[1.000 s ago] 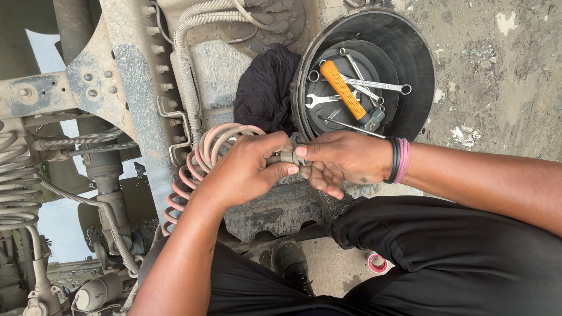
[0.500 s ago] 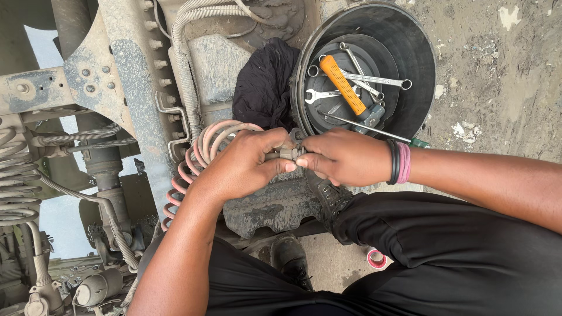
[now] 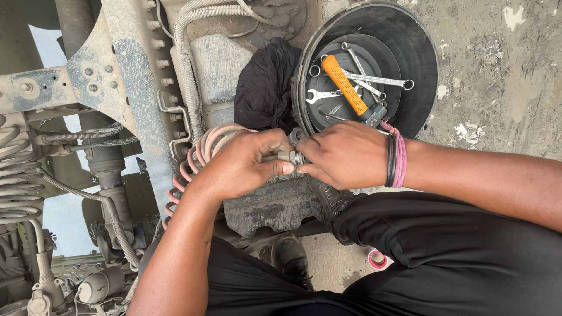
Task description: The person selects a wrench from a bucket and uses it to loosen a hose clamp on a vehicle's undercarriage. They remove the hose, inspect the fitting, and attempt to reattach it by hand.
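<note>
My left hand grips the end of a coiled pink air hose, thumb and fingers closed around its metal end fitting. My right hand meets it from the right, fingertips pinched on the same fitting. Pink and black bands sit on my right wrist. Both hands are held over a dirty metal vehicle part, just below a black tub. The fitting is mostly hidden by my fingers.
The black tub holds several spanners and an orange-handled tool. A black cloth lies left of it. A rusty vehicle frame with hoses and coils fills the left. A small red tape roll lies on the ground.
Both hands shifted slightly left and closer together on the fitting. The right hand's fingers have turned around it.
</note>
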